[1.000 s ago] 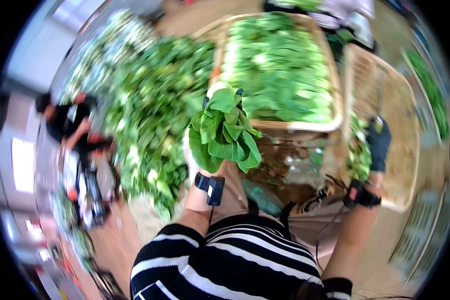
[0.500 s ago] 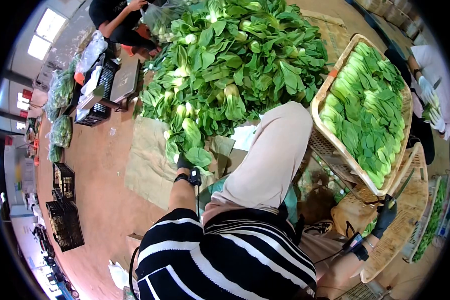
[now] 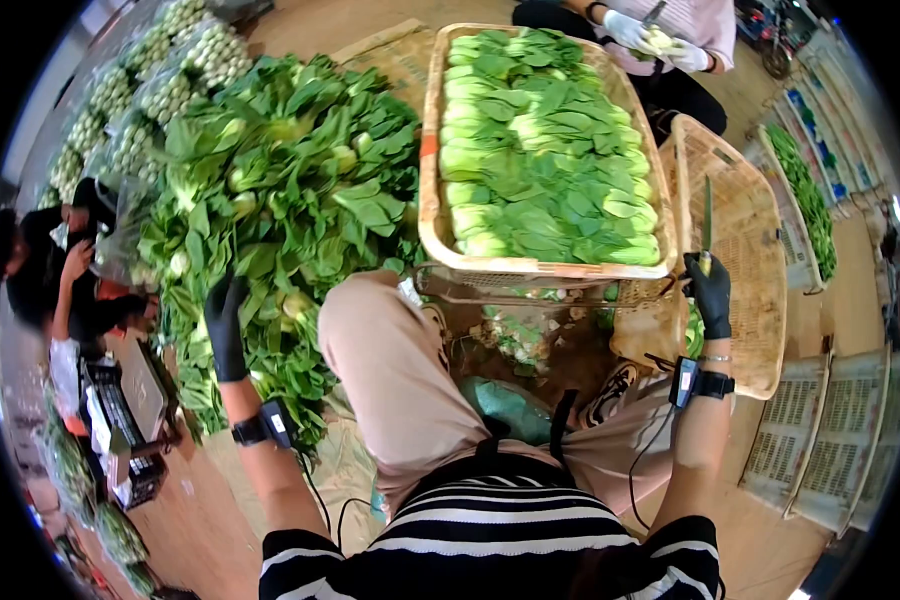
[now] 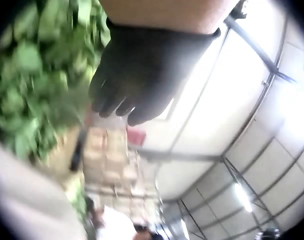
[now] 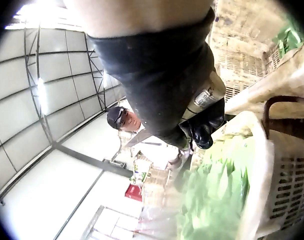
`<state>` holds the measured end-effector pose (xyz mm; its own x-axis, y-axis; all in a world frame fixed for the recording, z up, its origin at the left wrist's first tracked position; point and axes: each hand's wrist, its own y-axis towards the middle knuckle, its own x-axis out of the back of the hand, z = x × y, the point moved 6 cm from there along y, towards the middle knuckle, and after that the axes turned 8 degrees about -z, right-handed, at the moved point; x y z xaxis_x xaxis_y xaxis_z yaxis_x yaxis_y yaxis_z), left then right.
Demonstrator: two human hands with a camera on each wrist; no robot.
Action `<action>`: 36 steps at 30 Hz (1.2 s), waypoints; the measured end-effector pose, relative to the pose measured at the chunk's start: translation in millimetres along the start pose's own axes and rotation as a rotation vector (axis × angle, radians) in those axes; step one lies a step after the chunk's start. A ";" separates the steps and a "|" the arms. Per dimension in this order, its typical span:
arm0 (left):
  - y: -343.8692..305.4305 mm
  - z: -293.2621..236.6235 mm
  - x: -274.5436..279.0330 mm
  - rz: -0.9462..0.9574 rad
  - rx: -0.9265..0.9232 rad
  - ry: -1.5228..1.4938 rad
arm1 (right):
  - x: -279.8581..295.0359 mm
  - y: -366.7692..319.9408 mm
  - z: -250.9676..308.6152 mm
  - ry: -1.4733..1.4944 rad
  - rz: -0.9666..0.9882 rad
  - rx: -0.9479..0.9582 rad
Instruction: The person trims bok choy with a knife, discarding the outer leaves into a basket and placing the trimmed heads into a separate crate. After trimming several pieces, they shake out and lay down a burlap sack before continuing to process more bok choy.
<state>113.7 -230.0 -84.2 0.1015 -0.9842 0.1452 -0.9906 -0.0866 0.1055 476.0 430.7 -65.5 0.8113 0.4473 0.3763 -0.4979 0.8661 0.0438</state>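
Note:
My black-gloved left hand point(image 3: 227, 330) is at the near left part of a heap of leafy greens point(image 3: 290, 190), its fingers extended. The left wrist view shows the same gloved hand point(image 4: 142, 75) with fingers loosely straight and nothing in them, greens point(image 4: 37, 85) beside it. At the right, my gloved right hand point(image 3: 710, 300) grips a knife point(image 3: 708, 215), blade pointing away from me. In the right wrist view the fingers of that hand point(image 5: 157, 85) curl round a pale handle point(image 5: 206, 97). A basket point(image 3: 550, 268) between the hands holds rows of greens point(image 3: 550, 150).
Behind the right hand stands an empty-looking tan basket point(image 3: 760, 270). A person in white gloves point(image 3: 660, 45) sits beyond the full basket, and another person in black point(image 3: 45, 260) is at far left. Trimmings point(image 3: 515, 335) lie on the floor between my legs.
The view has swung round. My left hand held a leafy bunch one second ago and was at a green by the heap's edge half a second ago; now it is empty. The right hand still grips the knife.

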 end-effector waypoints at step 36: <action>-19.2 -12.9 -437.1 0.540 -0.819 1.347 | 32.8 -35.3 61.0 -0.108 -0.054 0.243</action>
<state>89.5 203.8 -137.0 0.2182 -0.0052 0.9759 -0.6731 0.7232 0.1544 501.4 401.1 1.8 0.8078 0.3646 0.4632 -0.5244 0.8033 0.2823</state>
